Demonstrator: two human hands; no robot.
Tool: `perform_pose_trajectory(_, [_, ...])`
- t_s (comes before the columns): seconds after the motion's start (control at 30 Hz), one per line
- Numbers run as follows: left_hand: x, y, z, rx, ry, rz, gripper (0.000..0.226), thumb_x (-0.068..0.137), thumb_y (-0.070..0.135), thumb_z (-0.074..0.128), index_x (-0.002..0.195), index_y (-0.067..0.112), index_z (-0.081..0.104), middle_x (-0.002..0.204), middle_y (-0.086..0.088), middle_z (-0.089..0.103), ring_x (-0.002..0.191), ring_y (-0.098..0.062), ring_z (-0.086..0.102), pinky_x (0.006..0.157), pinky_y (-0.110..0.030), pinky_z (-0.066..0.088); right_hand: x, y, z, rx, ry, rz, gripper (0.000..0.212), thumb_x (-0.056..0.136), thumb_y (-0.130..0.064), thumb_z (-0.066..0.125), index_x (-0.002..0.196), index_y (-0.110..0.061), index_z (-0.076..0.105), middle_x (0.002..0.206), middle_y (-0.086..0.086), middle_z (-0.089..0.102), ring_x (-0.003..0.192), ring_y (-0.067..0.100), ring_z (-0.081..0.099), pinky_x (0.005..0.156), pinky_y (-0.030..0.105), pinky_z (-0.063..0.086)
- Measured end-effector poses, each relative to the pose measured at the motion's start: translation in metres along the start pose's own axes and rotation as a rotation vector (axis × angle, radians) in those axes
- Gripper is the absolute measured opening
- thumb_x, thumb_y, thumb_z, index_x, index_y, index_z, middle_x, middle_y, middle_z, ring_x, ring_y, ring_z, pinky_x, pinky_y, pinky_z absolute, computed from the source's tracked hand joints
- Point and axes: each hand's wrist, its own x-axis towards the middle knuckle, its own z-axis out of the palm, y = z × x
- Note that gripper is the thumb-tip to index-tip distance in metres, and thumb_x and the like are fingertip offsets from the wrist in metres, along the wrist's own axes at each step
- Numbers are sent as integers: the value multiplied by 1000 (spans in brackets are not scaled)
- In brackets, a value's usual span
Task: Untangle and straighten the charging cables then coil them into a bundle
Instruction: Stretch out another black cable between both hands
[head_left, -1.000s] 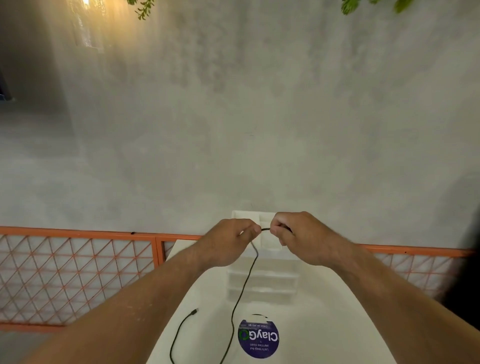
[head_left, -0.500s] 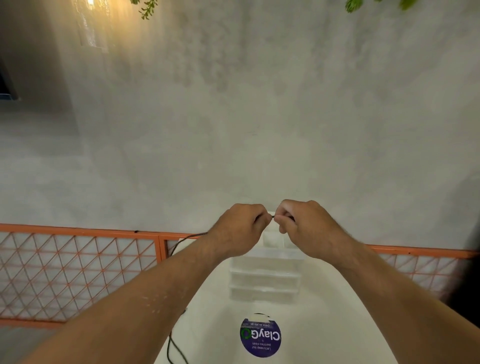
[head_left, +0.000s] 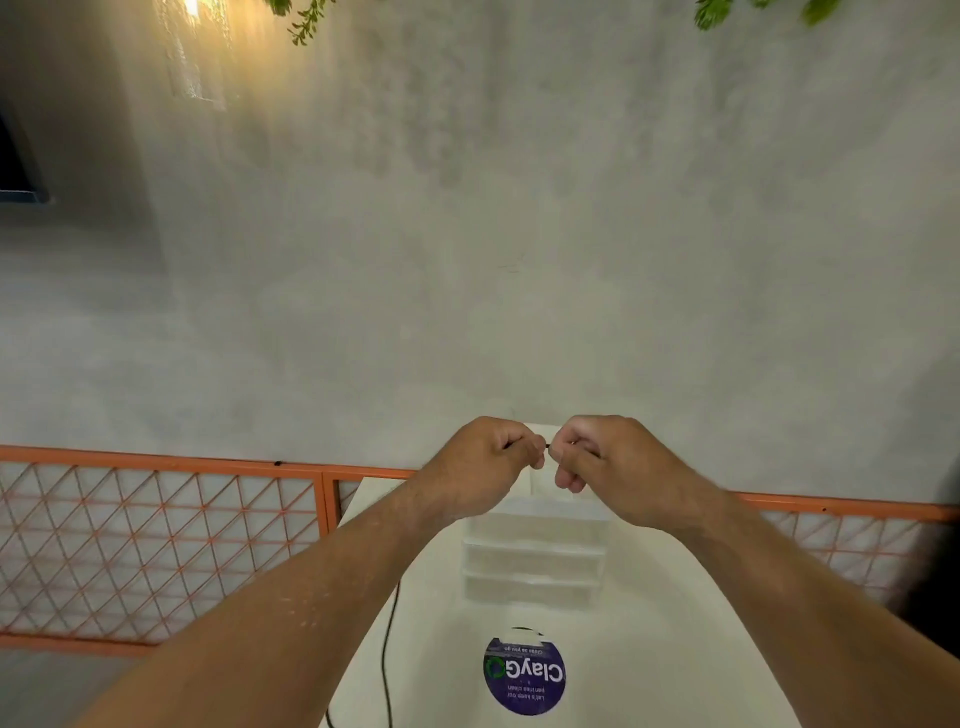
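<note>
Seemingly the straightening step: left hand (head_left: 480, 465) and right hand (head_left: 610, 465), fingers curled, pinch the thin black charging cable (head_left: 384, 660) between them. Next, probably, slide the hands apart (gently).

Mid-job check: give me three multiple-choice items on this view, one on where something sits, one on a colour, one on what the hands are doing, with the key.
1. Where does the round sticker lie relative to the drawer unit on the table?
A. beyond it
B. nearer the camera
C. on top of it

2. What colour is the fence frame?
A. green
B. orange
C. blue

3. How do the left hand and right hand stand?
A. both flat on the table
B. far apart, open
C. close together, each with a pinch grip on the black cable

Key: 1 B, the sticker shows below the drawers in the view. 2 B, rail and mesh are orange. 3 C, a short stretch of cable shows between the fingertips.
</note>
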Motion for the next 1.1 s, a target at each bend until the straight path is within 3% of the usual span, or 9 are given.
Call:
perform_pose_trajectory(0.13, [2,-2,-1,136,-2,5,31,101,25,43,80,18,64,40,21,46,37,-1,38,42,-14,29,3,-10,1,-354,-46,-38,24,102,-32,39,93,-29,61,92,-7,65,80,16,61,74,37,54])
perform_pose_trajectory(0.23, [1,-6,-8,360,2,92,27,100,25,42,87,21,65,54,18,51,52,-2,47,54,-19,37,3,-11,6,-450,-13,-50,24,102,-33,35,94,-25,57,86,1,63,76,22,60,71,42,54])
perform_pose_trajectory(0.4, [2,-22,-23,699,52,119,25,100,37,35,90,28,56,81,7,60,77,-21,57,71,-35,49,5,2,4,-565,89,-29,25,102,-32,36,93,-20,56,74,2,57,69,24,57,65,39,51])
perform_pose_trajectory(0.53, [-1,-36,-47,694,133,22,27,99,34,36,96,28,62,93,5,66,86,-20,59,78,-37,50,4,26,-12,-509,161,80,25,100,-31,39,88,-21,58,75,4,61,73,27,60,70,40,53])
perform_pose_trajectory(0.7, [0,-39,-51,657,169,13,27,99,34,38,93,27,63,86,6,64,83,-21,59,76,-36,51,0,38,-12,-281,107,166,25,98,-26,42,81,-24,59,78,-5,67,75,19,65,72,40,56])
perform_pose_trajectory(0.87, [3,-29,-47,646,169,114,26,100,33,39,91,24,62,79,7,61,78,-18,57,72,-35,49,-1,15,0,-36,31,56,15,102,-26,40,108,-27,53,98,-8,66,86,6,64,75,19,48])
perform_pose_trajectory(0.97, [5,-17,-38,668,172,199,25,100,33,37,89,25,59,75,9,57,74,-18,56,66,-33,45,5,0,13,36,87,-1,21,103,-29,38,103,-24,58,83,-10,62,71,3,60,71,22,49])
perform_pose_trajectory(1.03, [5,-11,-33,710,194,241,27,100,35,35,85,24,55,70,9,53,71,-19,54,62,-31,41,8,-5,18,7,151,-34,24,103,-30,39,96,-24,62,70,-12,56,62,-3,52,61,12,41])
perform_pose_trajectory(1.1, [4,-7,-30,750,210,258,30,100,37,33,85,22,53,71,7,54,71,-20,55,63,-33,43,9,-8,22,-5,208,-63,28,103,-29,39,91,-21,63,58,-16,54,56,-6,50,54,12,36])
